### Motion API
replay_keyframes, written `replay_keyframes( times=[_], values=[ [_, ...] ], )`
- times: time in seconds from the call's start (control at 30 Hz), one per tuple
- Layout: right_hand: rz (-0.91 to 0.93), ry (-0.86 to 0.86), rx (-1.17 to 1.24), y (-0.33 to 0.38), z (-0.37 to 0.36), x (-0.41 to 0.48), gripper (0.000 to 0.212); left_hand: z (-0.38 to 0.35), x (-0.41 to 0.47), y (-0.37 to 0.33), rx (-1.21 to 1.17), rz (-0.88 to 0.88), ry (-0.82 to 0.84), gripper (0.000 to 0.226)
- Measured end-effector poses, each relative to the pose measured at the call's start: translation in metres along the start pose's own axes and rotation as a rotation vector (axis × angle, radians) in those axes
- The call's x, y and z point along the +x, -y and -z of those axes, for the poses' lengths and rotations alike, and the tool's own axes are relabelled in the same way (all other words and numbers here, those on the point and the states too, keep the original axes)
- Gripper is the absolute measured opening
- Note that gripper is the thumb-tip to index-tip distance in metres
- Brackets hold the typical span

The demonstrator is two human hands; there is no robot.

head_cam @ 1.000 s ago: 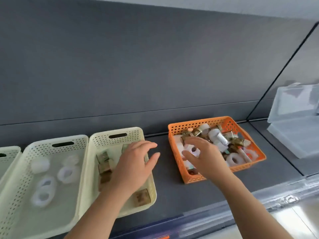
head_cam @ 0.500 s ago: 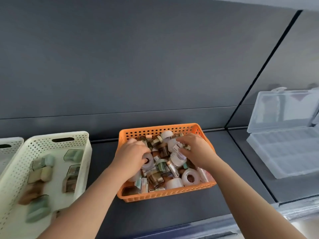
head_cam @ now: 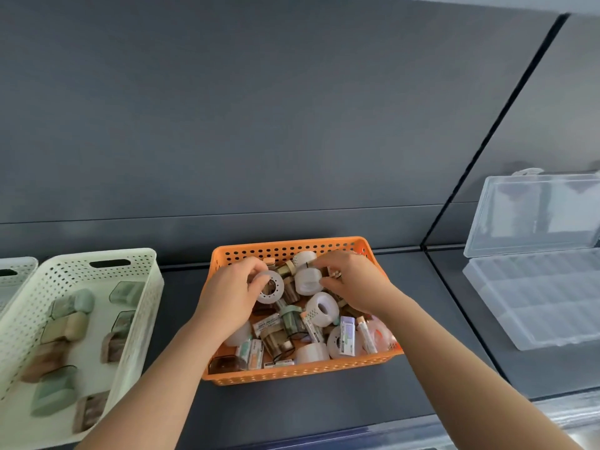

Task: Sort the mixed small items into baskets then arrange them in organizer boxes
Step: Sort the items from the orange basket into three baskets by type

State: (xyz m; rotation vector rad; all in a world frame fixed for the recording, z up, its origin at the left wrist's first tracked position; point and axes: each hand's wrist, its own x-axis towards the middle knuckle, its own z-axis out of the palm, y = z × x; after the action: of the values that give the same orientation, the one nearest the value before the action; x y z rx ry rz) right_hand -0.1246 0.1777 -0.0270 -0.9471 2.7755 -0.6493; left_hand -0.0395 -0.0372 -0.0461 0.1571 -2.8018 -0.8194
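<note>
Left hand (head_cam: pixel 232 297) had left the cream basket (head_cam: pixel 139 319) on the left, where it hovered a second before, and joined the right hand (head_cam: pixel 354 284) inside the orange basket (head_cam: pixel 292 373); both worked the far end of the heap. Left fingers were curled round a white ring roll (head_cam: pixel 271 287), thumb on its rim, so one pick looked under way. Right fingers were bent and drawn close together against a plain white roll (head_cam: pixel 306 282), with a small brass-coloured piece (head_cam: pixel 336 273) showing in the hand; which of the two it gripped, if either, could not be told. Judged: sorting phase only, heap barely thinned. The mixed items (head_cam: pixel 292 336) sat in the orange basket: smooth white rolls, clear tinted dispensers, small printed cartons, a thin tube. Basket walls were rigid perforated plastic, the rim flared. The cream basket held matt, rounded green and tan blocks (head_cam: pixel 81 302), well apart from each other; a second pale basket (head_cam: pixel 16 271) sat at the left edge. The clear organizer box (head_cam: pixel 535 297) lay far right, its hinged lid (head_cam: pixel 532 212) up, compartments showing nothing inside. Shelf (head_cam: pixel 324 414) dark grey, matt
</note>
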Motion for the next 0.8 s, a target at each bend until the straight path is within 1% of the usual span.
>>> replay_keyframes(
  times=[0.1, 0.2, 0.3, 0.4, 0.6, 0.7, 0.8],
  values=[
    [0.023, 0.068, -0.056, 0.001, -0.01, 0.012, 0.037, 0.001, -0.005, -0.002, -0.01, 0.013, -0.023, 0.01],
    [0.041, 0.097, -0.087, 0.005, -0.014, 0.015, 0.039, 0.0, -0.009, -0.003, -0.031, 0.034, -0.03, 0.009],
    [0.021, 0.069, 0.01, 0.009, -0.01, 0.013, 0.035, 0.001, -0.014, -0.004, -0.093, 0.056, -0.06, 0.017],
    [0.055, 0.032, 0.145, 0.025, -0.004, 0.01, 0.028, 0.013, -0.026, 0.0, -0.153, 0.109, -0.156, 0.024],
    [0.131, -0.02, 0.302, 0.094, -0.024, 0.022, 0.026, 0.056, -0.065, 0.04, -0.261, 0.265, -0.389, 0.014],
    [0.156, 0.012, 0.402, 0.136, -0.049, 0.037, 0.027, 0.087, -0.091, 0.072, -0.284, 0.338, -0.492, 0.015],
    [0.188, 0.043, 0.485, 0.184, -0.074, 0.051, 0.026, 0.126, -0.118, 0.112, -0.234, 0.403, -0.586, 0.017]
  ],
)
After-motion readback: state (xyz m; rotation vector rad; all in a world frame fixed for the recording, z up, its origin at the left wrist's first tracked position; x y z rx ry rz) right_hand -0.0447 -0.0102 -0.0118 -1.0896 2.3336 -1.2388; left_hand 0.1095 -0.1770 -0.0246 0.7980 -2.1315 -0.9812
